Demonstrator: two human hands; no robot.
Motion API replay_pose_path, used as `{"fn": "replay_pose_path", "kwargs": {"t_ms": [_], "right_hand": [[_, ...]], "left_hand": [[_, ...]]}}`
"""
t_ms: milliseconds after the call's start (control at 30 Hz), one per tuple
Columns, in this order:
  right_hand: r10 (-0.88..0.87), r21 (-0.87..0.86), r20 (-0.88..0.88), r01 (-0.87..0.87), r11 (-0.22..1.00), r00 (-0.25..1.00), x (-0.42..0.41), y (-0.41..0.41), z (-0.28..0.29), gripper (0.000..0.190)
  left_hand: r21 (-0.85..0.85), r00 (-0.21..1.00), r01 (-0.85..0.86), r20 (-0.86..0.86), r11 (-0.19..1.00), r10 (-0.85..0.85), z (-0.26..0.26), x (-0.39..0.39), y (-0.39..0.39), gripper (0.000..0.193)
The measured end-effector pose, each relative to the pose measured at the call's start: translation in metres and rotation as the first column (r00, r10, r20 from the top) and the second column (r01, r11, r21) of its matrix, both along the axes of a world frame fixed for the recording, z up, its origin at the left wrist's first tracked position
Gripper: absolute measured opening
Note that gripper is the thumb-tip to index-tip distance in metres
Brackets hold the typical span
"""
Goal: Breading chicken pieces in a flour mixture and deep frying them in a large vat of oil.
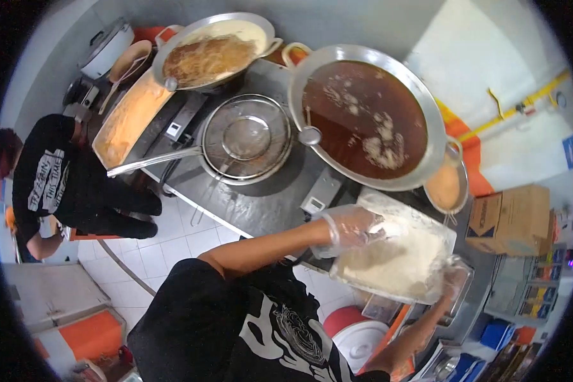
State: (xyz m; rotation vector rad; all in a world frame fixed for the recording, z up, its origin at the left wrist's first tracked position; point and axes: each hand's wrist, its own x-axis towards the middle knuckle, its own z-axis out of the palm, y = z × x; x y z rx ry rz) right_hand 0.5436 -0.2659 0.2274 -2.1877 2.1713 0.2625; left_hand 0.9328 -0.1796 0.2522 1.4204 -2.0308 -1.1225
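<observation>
A rectangular tray (391, 267) of white, flour-like powder lies before me at the table's edge. My left hand (355, 227), in a clear plastic glove, is over its upper left part; the fingers are bent down at a pale, powdery lump, and whether they grip it is unclear. At the tray's right end is my right hand (451, 281), also in clear plastic, close to the rim; its fingers are blurred. Above the tray stands a large metal wok (295, 110) of dark brown liquid with foamy patches. A small sieve (445, 186) with orange-tan contents rests beside the wok.
A long-handled strainer (246, 136) lies over a round bowl, left of the wok. Beyond are a second wok (157, 62) of bubbling liquid and an orange-coated tray (133, 119). Cardboard boxes (511, 219) stand at right. A co-worker (76, 176) in black stands at left.
</observation>
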Motion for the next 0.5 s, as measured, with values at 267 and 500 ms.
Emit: {"fn": "replay_pose_path", "kwargs": {"t_ms": [267, 500], "right_hand": [[0.642, -0.362, 0.384, -0.532, 0.766, 0.663, 0.324, -0.087, 0.154, 0.032], [0.683, -0.236, 0.644, -0.761, 0.605, 0.343, 0.659, -0.143, 0.085, 0.031]], "left_hand": [[-0.207, 0.879, -0.441, 0.095, 0.873, 0.467, 0.054, 0.221, 0.007, 0.033], [-0.436, 0.606, -0.619, 0.262, 0.653, 0.751, 0.061, 0.417, -0.014, 0.028]]}}
